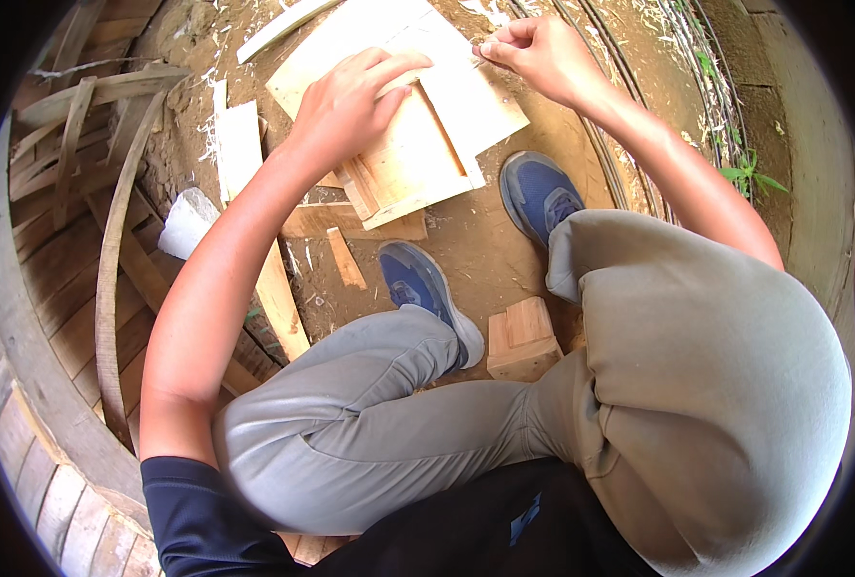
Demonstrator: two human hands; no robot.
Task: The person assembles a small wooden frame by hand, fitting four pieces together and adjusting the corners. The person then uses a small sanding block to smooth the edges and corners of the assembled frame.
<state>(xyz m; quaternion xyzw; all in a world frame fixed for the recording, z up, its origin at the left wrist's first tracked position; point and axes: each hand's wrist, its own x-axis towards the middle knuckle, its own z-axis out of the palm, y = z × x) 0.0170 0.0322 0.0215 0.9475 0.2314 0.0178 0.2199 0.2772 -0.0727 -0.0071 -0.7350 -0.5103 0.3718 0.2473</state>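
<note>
My left hand (358, 104) rests on a pale wooden piece (416, 159), its fingers stretched out and the thumb apart. A dark narrow groove runs along that piece. Under and beyond it lies a wide light board (495, 113), partly washed out by glare. My right hand (543, 60) is raised by the far right edge of the board, with thumb and fingers pinched together. Something small and thin may be at its fingertips, too small to name.
Long wooden strips (243, 144) and a small wedge-shaped offcut (347, 258) lie on the dirt floor, with scattered shavings. A wood block (522, 337) is near my shoes (416, 288). Curved slats (110, 269) stand at left, beside a whitish plastic bag (191, 221).
</note>
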